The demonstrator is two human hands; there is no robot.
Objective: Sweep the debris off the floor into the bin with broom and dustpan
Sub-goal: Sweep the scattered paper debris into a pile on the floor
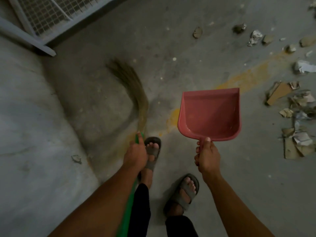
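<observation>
Head view: left hand (136,155) grips a green-handled broom (136,100), right hand (207,155) grips a pink dustpan (210,113); paper and cardboard debris (290,106) lies far right on the concrete floor (171,40).

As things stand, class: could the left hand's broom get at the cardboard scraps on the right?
Probably not yet: the left hand holds the broom far left; the dustpan hangs before the cardboard scraps.

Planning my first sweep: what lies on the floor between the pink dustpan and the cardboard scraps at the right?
In the head view, only bare grey concrete floor separates the pink plastic dustpan from the torn cardboard scraps.
</observation>
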